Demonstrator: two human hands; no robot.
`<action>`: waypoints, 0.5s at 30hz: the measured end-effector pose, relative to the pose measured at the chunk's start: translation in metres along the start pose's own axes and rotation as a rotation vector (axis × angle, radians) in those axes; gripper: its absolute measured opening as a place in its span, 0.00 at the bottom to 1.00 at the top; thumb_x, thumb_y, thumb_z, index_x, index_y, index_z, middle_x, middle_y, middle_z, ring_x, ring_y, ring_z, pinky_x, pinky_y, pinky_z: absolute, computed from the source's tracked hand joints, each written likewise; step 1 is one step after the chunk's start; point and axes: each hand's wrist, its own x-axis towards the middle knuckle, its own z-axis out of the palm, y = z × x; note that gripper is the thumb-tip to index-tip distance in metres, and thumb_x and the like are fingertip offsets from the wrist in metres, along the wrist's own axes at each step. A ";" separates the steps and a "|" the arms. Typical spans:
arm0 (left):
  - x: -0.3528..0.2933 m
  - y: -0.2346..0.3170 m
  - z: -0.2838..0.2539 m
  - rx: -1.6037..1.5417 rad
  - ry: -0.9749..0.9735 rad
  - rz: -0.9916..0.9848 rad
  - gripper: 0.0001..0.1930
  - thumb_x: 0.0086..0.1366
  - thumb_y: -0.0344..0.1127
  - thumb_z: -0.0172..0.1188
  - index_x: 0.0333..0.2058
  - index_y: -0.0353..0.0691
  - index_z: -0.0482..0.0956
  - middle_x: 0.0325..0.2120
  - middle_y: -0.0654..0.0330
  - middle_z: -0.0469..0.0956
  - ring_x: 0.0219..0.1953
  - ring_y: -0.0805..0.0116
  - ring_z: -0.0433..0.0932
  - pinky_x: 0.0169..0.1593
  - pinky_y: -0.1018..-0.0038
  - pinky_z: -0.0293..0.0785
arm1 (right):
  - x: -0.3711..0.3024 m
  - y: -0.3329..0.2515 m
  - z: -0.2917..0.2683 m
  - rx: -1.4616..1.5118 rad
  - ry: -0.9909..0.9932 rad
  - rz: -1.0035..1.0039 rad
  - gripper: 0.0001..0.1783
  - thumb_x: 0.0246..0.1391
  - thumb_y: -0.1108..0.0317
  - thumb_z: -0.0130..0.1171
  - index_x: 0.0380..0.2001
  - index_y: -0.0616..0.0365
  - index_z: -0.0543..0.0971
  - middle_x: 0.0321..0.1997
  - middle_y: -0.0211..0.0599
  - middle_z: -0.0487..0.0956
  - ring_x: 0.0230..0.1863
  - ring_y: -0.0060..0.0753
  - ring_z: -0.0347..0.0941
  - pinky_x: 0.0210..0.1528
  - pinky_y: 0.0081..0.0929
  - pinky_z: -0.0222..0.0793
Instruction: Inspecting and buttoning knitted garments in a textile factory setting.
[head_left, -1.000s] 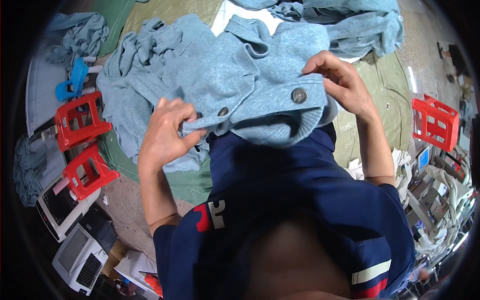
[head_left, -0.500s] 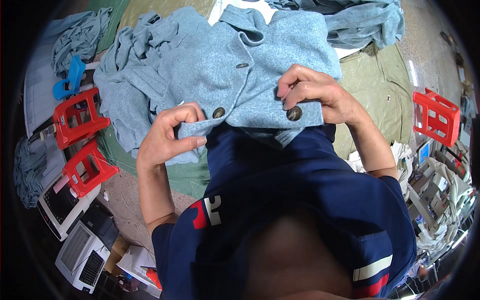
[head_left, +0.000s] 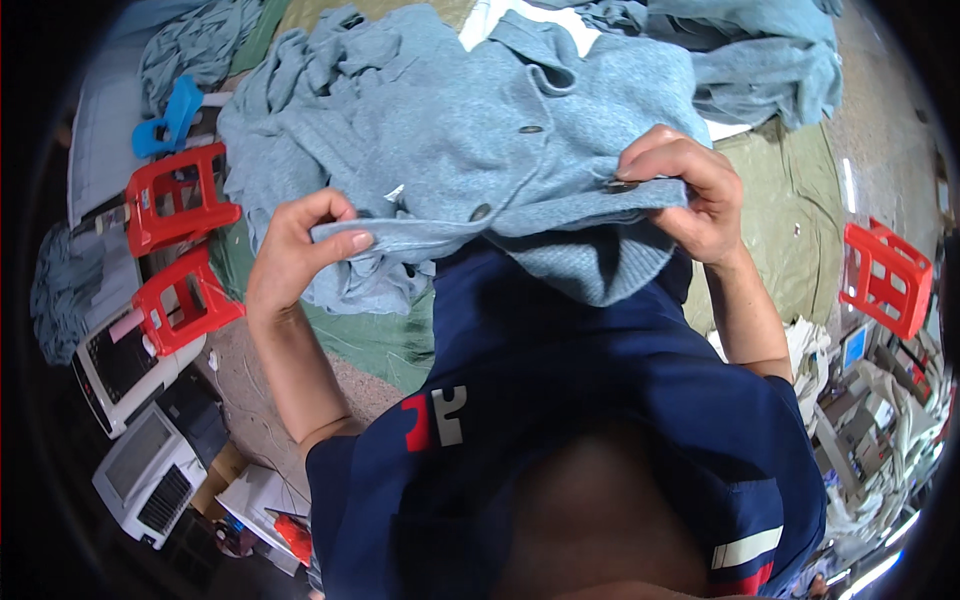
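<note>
A blue-grey knit cardigan [head_left: 440, 130] with dark buttons lies in front of me, its near edge lifted toward my body. My left hand [head_left: 300, 250] pinches the band at the left, thumb below and fingers above. At the other end, my right hand [head_left: 695, 195] grips the band close to a button [head_left: 622, 184] that shows nearly edge-on. Between the hands the band is stretched in a line, with another button [head_left: 481, 211] near its middle and a further button [head_left: 531, 129] higher up. A ribbed flap hangs below the band on the right.
More blue-grey knitwear [head_left: 765, 65] is heaped at the far right, and another pile [head_left: 200, 50] at the far left. Red plastic stools [head_left: 180, 200] and a blue one [head_left: 170, 120] stand to my left. Another red stool [head_left: 888, 278] is at the right. Green sheeting [head_left: 775, 200] covers the ground.
My hands have moved farther apart, drawing the band straighter. The right end has tipped, so its button now shows edge-on and the flap beneath hangs more in view. The whole view has shifted slightly.
</note>
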 end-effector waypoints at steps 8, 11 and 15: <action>0.020 0.015 0.045 -0.619 -0.105 0.141 0.11 0.50 0.35 0.70 0.27 0.37 0.76 0.26 0.66 0.75 0.31 0.78 0.71 0.37 0.81 0.65 | 0.019 0.005 0.021 -0.288 0.013 -0.397 0.11 0.38 0.77 0.56 0.30 0.61 0.78 0.33 0.41 0.80 0.28 0.37 0.77 0.28 0.27 0.71; 0.033 0.031 0.064 -0.661 -0.113 0.117 0.10 0.55 0.32 0.67 0.34 0.35 0.79 0.30 0.64 0.79 0.33 0.78 0.75 0.41 0.81 0.70 | 0.017 0.010 0.026 -0.340 0.043 -0.451 0.08 0.42 0.75 0.57 0.30 0.60 0.78 0.33 0.40 0.80 0.27 0.35 0.76 0.26 0.26 0.69; 0.042 0.046 0.093 -0.709 -0.065 0.112 0.09 0.61 0.29 0.63 0.40 0.33 0.78 0.32 0.63 0.80 0.33 0.79 0.77 0.41 0.84 0.72 | 0.017 0.011 0.032 -0.389 0.035 -0.514 0.07 0.46 0.76 0.60 0.32 0.62 0.76 0.33 0.46 0.80 0.25 0.37 0.76 0.24 0.28 0.69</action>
